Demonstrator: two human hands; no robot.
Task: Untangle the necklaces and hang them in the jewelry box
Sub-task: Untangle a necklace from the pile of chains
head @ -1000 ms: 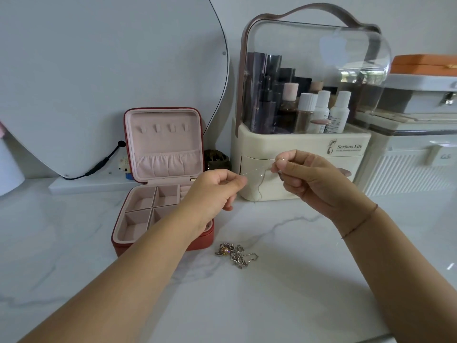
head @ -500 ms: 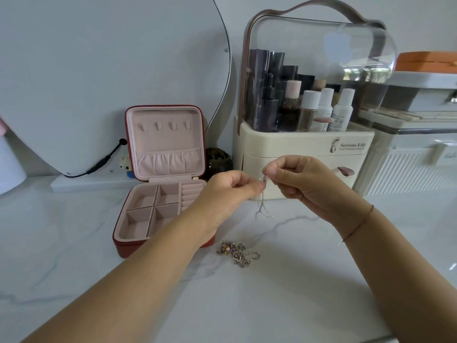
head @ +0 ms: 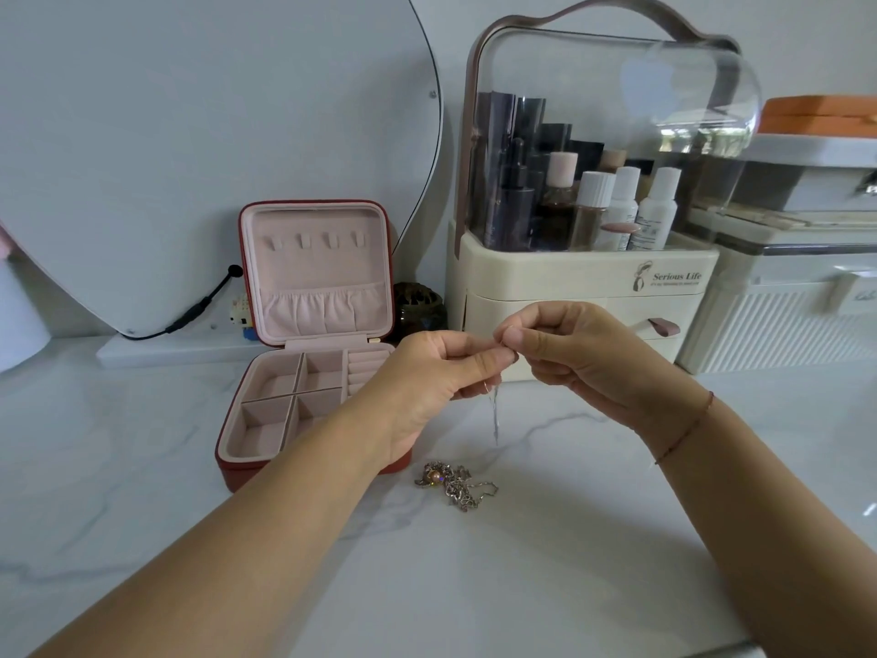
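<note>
As left hand (head: pixel 427 382) and right hand (head: pixel 583 353) fingers pinch it, fine silver necklace (head: pixel 495 413), dangling limp

Cream cosmetics organizer (head: pixel 545 277), far side, right of centre: "Serious Life" was printed in dark letters on its front band, beside a small figure logo. A finer line beneath was too small to read. Labels on the bottles (head: pixel 657 216) inside were illegible.
</note>
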